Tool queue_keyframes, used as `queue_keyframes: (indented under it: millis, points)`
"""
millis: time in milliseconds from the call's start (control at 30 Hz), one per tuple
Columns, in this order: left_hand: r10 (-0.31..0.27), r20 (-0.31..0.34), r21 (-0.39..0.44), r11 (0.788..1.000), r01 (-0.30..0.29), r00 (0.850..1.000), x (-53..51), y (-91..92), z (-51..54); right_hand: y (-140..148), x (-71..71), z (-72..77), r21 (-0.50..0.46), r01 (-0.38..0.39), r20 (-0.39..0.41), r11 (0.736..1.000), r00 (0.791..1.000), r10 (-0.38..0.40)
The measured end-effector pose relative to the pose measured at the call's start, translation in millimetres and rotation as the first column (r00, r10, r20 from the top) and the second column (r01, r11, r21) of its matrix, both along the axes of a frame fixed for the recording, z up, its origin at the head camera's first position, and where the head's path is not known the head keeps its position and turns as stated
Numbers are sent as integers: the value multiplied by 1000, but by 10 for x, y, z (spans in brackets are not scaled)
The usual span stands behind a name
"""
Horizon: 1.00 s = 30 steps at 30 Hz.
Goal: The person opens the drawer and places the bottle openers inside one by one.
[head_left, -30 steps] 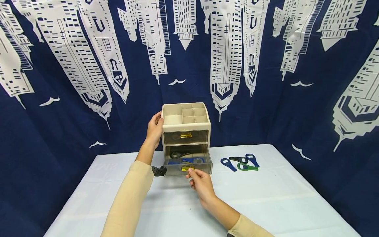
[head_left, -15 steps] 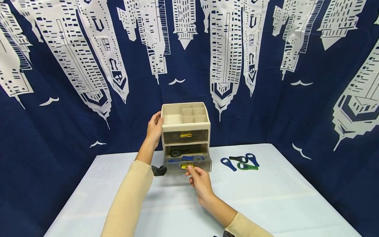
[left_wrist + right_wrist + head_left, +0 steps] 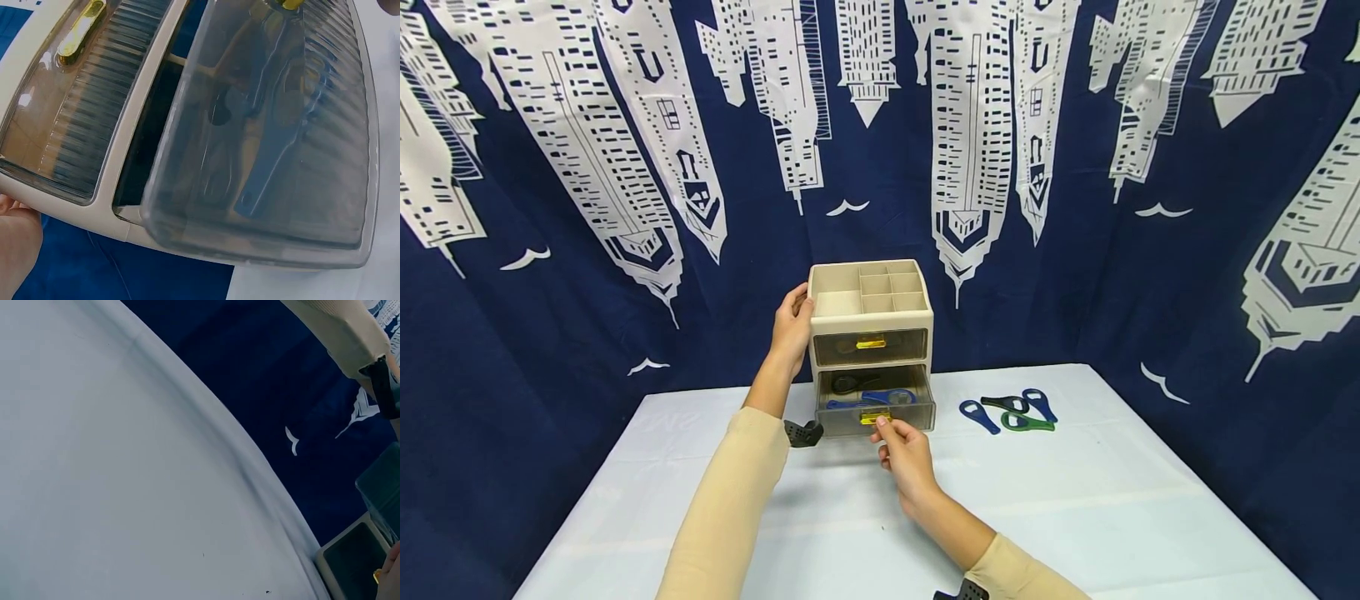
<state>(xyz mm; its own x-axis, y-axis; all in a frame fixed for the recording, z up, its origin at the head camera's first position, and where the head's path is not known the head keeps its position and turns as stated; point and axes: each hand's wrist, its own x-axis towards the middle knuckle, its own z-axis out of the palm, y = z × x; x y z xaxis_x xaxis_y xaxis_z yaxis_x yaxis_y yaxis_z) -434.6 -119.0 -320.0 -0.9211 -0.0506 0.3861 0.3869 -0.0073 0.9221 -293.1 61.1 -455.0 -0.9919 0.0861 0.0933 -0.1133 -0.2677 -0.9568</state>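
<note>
On the white table (image 3: pixel 1075 500), near its rear edge, stands the drawer unit (image 3: pixel 871 320), apparently moulded plastic: stiff, and probably light enough to shift under a pull. Brace it at a side wall. The lower drawer (image 3: pixel 842 427) is partly out; its smoky transparent shell is likely rigid, slippery, and prone to crack if twisted. Keep it level and move it straight. The left hand (image 3: pixel 792 327) lies against the unit's left wall; its fingertips are partly hidden, so whether they curl round cannot be told. The right hand (image 3: pixel 908 462) is at the drawer front. Inside lie blue openers (image 3: pixel 877 395) and a black opener (image 3: pixel 853 383), probably light and free to slide. The gold pull (image 3: pixel 868 418) looks smooth; the right thumb and forefinger pinch its right end, a suitable holding point.
</note>
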Motion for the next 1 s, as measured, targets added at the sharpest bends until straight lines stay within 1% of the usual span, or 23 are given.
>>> queue_keyframes:
  millis: [133,233,333,400,467,500,600,767,1000]
  points:
    - [1,-2,1,1000,-1,1000,-2,-13,-8,1,-30,23,9,-13,8,1000,1000,13]
    - [0,0,4,1000,0,1000,-5,-22,-15,-7,29,119,12,-13,10,1000,1000,13]
    - [-5,1,7,1000,5,1000,-9,-30,-14,-13,23,130,32,-8,10,999,1000,8]
    - [-4,-3,10,1000,4,1000,-12,-32,-10,-20,-12,102,49,1,4,999,1000,-1]
    - [-4,-4,9,1000,4,1000,-7,-30,-1,-21,-88,39,69,10,5,998,1000,-11]
    - [-1,-5,9,1000,1,1000,-3,-25,3,-24,-94,36,75,19,2,997,1000,-19]
    - [7,0,10,1000,-7,1000,5,-14,6,-16,-123,32,89,26,7,996,1000,-26]
    - [2,9,14,1000,-2,1000,3,11,4,31,-151,41,109,32,20,994,999,-34]
    - [4,12,9,1000,-4,1000,6,6,9,51,-194,73,109,21,48,994,998,-27]
